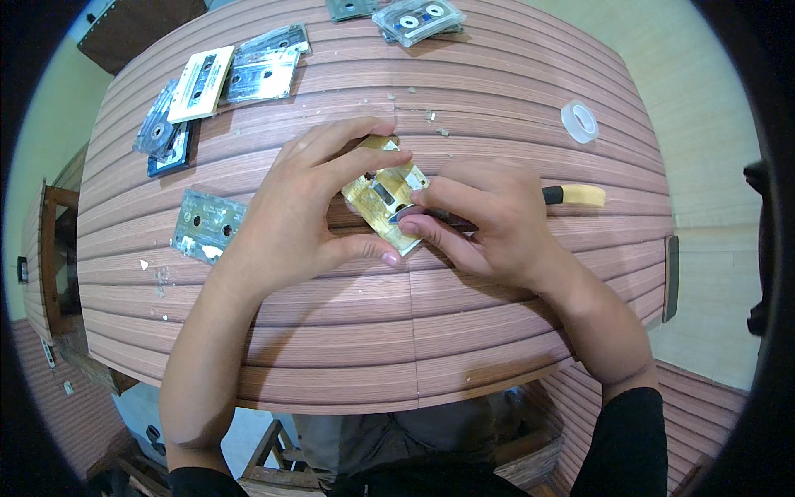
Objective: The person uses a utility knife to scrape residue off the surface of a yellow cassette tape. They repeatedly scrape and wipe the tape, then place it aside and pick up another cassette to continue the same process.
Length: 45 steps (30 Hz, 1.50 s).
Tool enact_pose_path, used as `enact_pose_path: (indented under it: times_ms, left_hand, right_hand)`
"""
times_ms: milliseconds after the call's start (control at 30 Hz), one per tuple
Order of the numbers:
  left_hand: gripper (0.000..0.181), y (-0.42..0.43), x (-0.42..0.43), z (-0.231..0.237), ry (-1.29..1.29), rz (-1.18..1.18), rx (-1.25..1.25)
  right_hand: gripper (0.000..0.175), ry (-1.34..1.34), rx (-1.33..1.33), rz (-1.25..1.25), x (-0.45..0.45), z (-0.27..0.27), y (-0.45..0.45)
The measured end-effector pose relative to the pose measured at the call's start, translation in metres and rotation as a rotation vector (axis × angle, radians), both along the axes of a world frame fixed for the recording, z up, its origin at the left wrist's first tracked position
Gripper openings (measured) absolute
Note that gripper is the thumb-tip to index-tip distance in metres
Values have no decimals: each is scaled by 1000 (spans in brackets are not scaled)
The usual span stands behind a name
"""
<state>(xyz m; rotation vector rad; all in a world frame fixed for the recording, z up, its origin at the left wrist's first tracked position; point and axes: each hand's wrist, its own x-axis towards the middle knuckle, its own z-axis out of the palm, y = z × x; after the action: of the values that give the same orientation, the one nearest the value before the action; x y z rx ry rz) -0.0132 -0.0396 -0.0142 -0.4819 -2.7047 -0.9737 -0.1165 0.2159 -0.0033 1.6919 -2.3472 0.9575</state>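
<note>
Near the middle of the striped tabletop, my left hand holds a yellowed audio cassette by its edges, with fingers over its far end and thumb at the near end. Its label is partly torn, with pale patches. My right hand pinches a thin metal blade between thumb and index finger, its tip at the cassette's face beside one reel hole. Most of the blade is hidden by the fingers. Beyond this hand sticks out a black and yellow handle, which may belong to the same tool.
A greenish cassette lies left of my left hand. Several cassettes, one with a cream label, lie at the far left; more clear ones are stacked at the far edge. A tape roll lies right. Small scraps dot the table.
</note>
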Motion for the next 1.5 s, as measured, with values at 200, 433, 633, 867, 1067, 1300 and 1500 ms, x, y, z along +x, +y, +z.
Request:
enact_pose_path:
  times_ms: [200, 433, 633, 867, 1067, 1300, 1500]
  left_hand:
    - [93, -2, -2, 2, 17, -21, -6]
    - [88, -1, -2, 2, 1, -24, 5]
    - [85, -1, -3, 1, 6, -27, -4]
    - [84, -1, -3, 1, -5, 14, 3]
    - [83, -1, 0, 4, -29, 22, -17]
    - [57, 7, 3, 3, 44, -67, -11]
    - [37, 6, 0, 1, -6, -150, 85]
  right_hand:
    - [28, 55, 0, 53, -3, 2, 0]
    - [29, 24, 52, 113, -10, 4, 7]
    - [32, 42, 29, 140, -12, 7, 10]
    - [30, 7, 68, 127, -11, 12, 14]
    - [27, -27, 50, 141, -12, 12, 14]
    - [25, -60, -46, 126, -18, 7, 16]
    - [29, -51, -87, 143, -20, 3, 15]
